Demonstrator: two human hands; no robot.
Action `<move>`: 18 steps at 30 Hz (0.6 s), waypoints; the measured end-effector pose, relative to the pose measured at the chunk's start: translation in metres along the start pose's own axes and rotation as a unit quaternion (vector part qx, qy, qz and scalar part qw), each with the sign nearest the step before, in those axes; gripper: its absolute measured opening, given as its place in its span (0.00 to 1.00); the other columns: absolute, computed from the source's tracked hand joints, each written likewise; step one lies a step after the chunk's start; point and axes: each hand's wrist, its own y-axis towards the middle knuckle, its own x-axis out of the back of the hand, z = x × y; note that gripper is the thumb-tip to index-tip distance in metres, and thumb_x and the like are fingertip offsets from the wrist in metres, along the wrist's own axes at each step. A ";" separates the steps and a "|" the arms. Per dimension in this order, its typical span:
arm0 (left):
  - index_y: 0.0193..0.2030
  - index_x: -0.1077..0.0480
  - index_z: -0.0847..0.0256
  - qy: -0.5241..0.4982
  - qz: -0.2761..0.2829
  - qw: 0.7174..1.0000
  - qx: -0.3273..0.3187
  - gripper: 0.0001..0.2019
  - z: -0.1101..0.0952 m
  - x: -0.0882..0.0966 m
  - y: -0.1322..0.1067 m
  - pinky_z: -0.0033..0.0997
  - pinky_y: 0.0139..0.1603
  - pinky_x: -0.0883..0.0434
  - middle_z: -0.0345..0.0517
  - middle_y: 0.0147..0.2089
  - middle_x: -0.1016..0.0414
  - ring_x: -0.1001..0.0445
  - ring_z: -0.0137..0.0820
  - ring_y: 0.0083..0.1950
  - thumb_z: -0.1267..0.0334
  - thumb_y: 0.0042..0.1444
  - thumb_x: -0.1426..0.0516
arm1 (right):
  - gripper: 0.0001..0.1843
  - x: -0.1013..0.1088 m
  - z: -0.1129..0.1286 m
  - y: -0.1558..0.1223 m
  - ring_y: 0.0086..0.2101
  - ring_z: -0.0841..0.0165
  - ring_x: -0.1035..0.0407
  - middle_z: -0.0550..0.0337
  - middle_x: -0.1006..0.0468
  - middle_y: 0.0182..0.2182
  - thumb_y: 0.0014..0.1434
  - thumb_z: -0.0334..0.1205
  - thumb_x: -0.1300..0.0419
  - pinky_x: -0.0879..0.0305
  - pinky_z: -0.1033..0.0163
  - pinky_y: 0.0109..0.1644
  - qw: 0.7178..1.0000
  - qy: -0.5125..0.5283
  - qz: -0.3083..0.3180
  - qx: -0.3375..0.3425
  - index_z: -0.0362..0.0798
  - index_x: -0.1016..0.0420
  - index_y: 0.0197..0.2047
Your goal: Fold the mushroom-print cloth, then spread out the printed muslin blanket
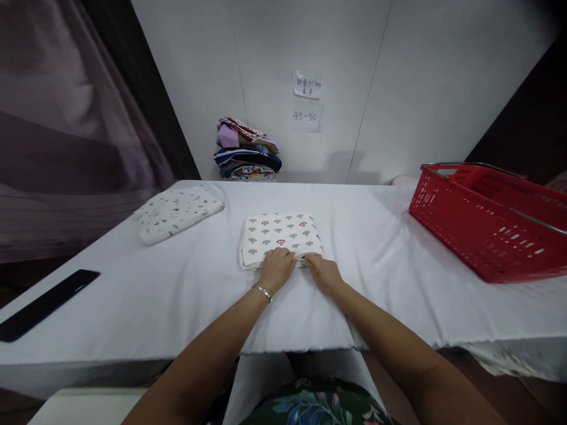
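A folded white cloth [282, 233] with grey and red mushroom prints lies in front of me on the white tablecloth. My left hand [277, 269], with a bracelet at the wrist, is at its near edge, fingers bent over the top layer and closed on it. At the near right corner, my right hand [323, 273] pinches the edge of the same cloth; its fingertips are partly tucked under the fold. Between the two hands several layers show at the front.
To the left lie another folded, patterned cloth [177, 209] and a long black flat object [46, 304]. A red plastic basket [482, 221] stands on the right. Beyond the table's far edge is a stack of folded fabrics [248, 150], against a wall with paper signs [307, 115].
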 end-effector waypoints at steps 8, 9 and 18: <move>0.42 0.30 0.59 0.005 0.013 1.000 0.002 0.10 0.000 0.002 0.001 0.37 0.42 0.39 0.47 0.39 0.29 0.34 0.36 0.43 0.60 0.60 0.50 | 0.11 -0.001 -0.017 -0.014 0.31 0.69 0.31 0.64 0.23 0.31 0.60 0.41 0.51 0.38 0.66 0.36 0.976 0.151 -0.122 -0.097 0.52 0.29 0.41; 0.42 0.30 0.59 0.003 0.015 1.000 0.003 0.10 -0.001 0.003 0.001 0.37 0.42 0.38 0.47 0.39 0.29 0.34 0.36 0.43 0.60 0.60 0.50 | 0.10 -0.001 -0.016 -0.014 0.31 0.69 0.31 0.64 0.24 0.31 0.60 0.41 0.50 0.39 0.66 0.36 0.978 0.142 -0.121 -0.095 0.52 0.29 0.41; 0.42 0.30 0.59 -0.016 0.018 1.000 0.018 0.10 -0.003 0.003 0.001 0.38 0.43 0.38 0.48 0.40 0.29 0.34 0.37 0.43 0.61 0.59 0.49 | 0.12 0.002 -0.005 -0.006 0.42 0.65 0.35 0.56 0.30 0.41 0.58 0.43 0.48 0.38 0.64 0.37 0.981 0.052 -0.157 -0.097 0.49 0.35 0.45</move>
